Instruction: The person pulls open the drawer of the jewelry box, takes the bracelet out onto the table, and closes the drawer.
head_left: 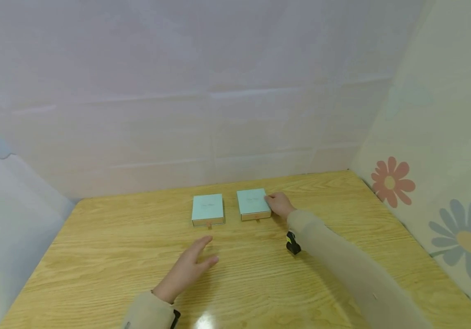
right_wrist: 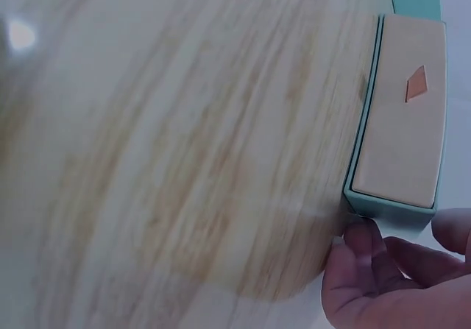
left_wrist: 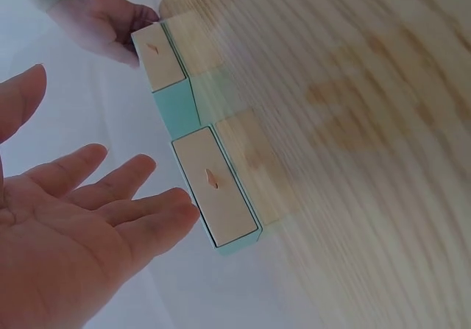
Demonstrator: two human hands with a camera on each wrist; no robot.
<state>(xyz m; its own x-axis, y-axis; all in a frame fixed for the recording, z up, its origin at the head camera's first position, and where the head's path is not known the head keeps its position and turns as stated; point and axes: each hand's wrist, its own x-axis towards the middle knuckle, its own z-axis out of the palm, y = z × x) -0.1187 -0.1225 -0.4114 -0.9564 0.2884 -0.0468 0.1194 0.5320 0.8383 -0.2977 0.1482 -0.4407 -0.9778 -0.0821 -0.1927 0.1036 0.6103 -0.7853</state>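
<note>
Two flat pale-blue drawer boxes lie side by side on the table, each with a cream front and a small pinkish pull tab. At the right edge of the right box [head_left: 254, 201], my right hand [head_left: 280, 204] grips its side, with curled fingers low and the thumb near the top in the right wrist view. The left box [head_left: 207, 208] has no hand on it in the head view. In front of it, my left hand [head_left: 187, 270] hovers with fingers extended and thumb apart, holding nothing. The left wrist view shows this palm [left_wrist: 66, 233] near the left box's front [left_wrist: 213, 189].
The boxes stand toward the back of the wood-grain table [head_left: 108, 256]. Behind it hangs a pale sheet [head_left: 178, 114]. A side sheet printed with flowers [head_left: 470, 242] borders the right edge, and another pale sheet [head_left: 9, 228] borders the left.
</note>
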